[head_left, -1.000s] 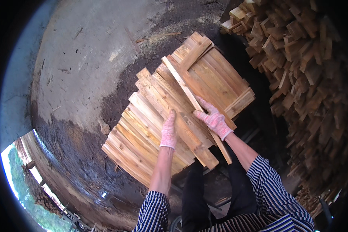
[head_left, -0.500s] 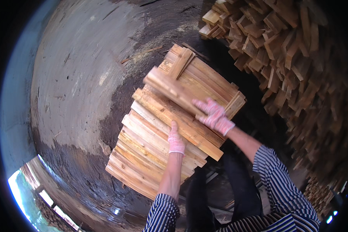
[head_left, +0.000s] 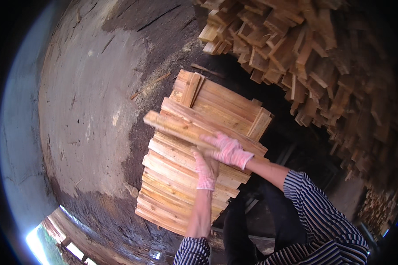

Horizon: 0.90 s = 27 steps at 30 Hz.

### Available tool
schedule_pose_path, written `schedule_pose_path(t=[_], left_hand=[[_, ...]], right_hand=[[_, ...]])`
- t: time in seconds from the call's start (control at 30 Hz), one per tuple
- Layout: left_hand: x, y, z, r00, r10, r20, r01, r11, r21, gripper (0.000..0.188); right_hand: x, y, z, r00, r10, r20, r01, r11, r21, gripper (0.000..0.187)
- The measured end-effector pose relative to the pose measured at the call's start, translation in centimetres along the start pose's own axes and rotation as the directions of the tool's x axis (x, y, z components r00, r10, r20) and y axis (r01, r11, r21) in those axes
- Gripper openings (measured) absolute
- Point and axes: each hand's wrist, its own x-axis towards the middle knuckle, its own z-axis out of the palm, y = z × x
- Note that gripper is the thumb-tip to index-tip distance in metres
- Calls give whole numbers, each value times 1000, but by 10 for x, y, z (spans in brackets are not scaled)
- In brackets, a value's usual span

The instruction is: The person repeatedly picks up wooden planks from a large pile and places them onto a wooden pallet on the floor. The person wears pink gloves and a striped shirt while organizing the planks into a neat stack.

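Observation:
A short wooden board point(head_left: 170, 126) lies slantwise over a stack of similar boards, slightly blurred. My right hand point(head_left: 230, 151), in a pink-and-white knit glove, is closed over the board's right part. Just below it, my left hand point(head_left: 205, 171), gloved alike, touches the board's lower edge with the thumb pointing up. Its other fingers are partly hidden by the right hand and the board. Beneath both hands is the stack point(head_left: 172, 185), its boards side by side in a row. Another board point(head_left: 199, 115) rests just beyond the held one, across the stack's upper layer.
Two short crosspieces lie on the stack's far part, one at the left point(head_left: 191, 89) and one at the right point(head_left: 259, 123). A large heap of cut wood point(head_left: 292, 48) rises at the upper right. Dark, dirty ground point(head_left: 97, 110) with splinters spreads to the left.
The board my right hand carried now lies on the far part of the stack. My right hand has moved left and nearer, onto another board, close beside my left hand. The view has shifted.

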Motion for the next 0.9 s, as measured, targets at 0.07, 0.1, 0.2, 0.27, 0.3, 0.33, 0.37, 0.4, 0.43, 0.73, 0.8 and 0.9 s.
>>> schedule_pose_path(t=[0.07,0.1,0.2,0.27,0.3,0.33,0.37,0.4,0.43,0.73,0.8,0.9], left_hand=[[7,9,-20,974,156,163,-225,734,641,113],[13,14,-26,943,187,277,-332,437,836,124],[25,19,-3,1000,0,-26,25,-321,947,141],[35,14,-2,998,50,-27,42,-331,943,151],[34,9,-22,993,90,-71,97,-327,940,156],[32,9,-45,991,92,-101,125,-314,941,156],[32,13,-60,989,98,-109,134,-297,945,155],[31,15,-66,990,96,-100,123,-275,953,155],[35,7,-35,998,26,-62,67,-344,936,150],[-1,174,-69,918,239,317,-384,336,860,86],[-47,158,-2,901,189,391,-428,534,729,77],[-150,165,68,863,-29,505,-403,563,722,72]], right_hand=[[27,27,-18,988,-95,-124,97,995,13,66],[42,39,-35,977,-114,-178,108,993,-41,65],[61,93,-77,954,-99,-282,4,948,-318,58],[69,110,-58,940,-171,-294,16,886,-464,55],[70,94,-47,970,-125,-210,24,905,-425,55],[67,74,-36,989,-75,-128,21,925,-380,55],[68,60,-32,994,-82,-66,50,919,-392,57],[69,53,-32,997,-77,-15,64,909,-412,58],[51,63,-44,992,-65,-111,1,867,-499,60],[-208,-84,-33,993,65,-95,-80,984,-160,86],[-313,-107,-60,962,214,-172,-235,965,-115,87],[-430,-138,-88,889,65,-452,-140,981,-135,85]])
